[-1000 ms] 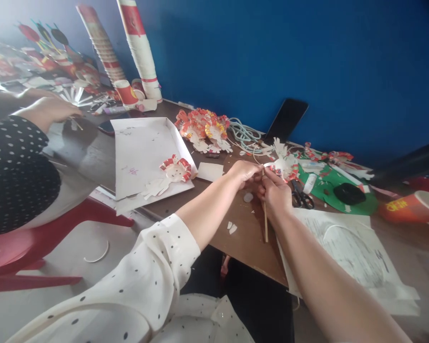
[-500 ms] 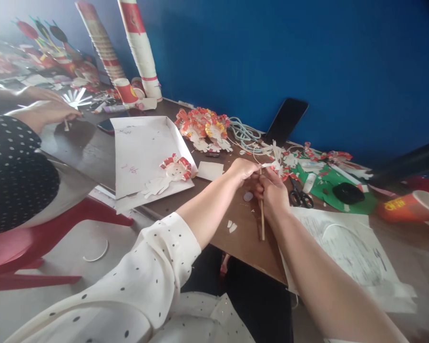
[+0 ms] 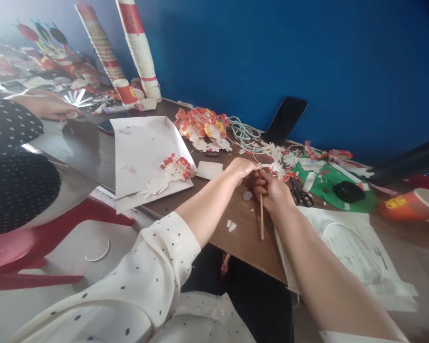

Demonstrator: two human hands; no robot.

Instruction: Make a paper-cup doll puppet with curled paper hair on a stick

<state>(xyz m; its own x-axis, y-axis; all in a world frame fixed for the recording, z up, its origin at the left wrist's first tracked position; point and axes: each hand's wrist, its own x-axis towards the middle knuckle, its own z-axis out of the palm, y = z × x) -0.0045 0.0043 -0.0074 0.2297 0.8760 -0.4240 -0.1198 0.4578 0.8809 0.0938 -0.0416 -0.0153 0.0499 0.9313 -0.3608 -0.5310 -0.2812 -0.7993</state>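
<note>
A thin wooden stick (image 3: 261, 219) points down out of my right hand (image 3: 277, 191), whose fingers are wrapped round it. My left hand (image 3: 243, 169) is closed in a pinch near the stick's top end, on what looks like a small white paper strip (image 3: 263, 166); the fingers partly hide it. Just beyond my hands lies a white paper figure with a red-and-white looped edge (image 3: 278, 169). Small white paper scraps (image 3: 231, 226) and a pale round disc (image 3: 247, 196) rest on the brown table (image 3: 236, 243) below my hands.
Black scissors (image 3: 302, 194), a green sheet (image 3: 357, 202) and an orange paper cup (image 3: 407, 206) are at right. A white box lid (image 3: 146, 143) bears one paper figure (image 3: 175, 169). More figures (image 3: 202, 125) lie behind. A phone (image 3: 286, 119) leans on the wall. Another person's hand (image 3: 53, 105) works at far left.
Less of the white strip shows between my hands now. My right hand has turned slightly round the stick. The other person's hands at the left have shifted.
</note>
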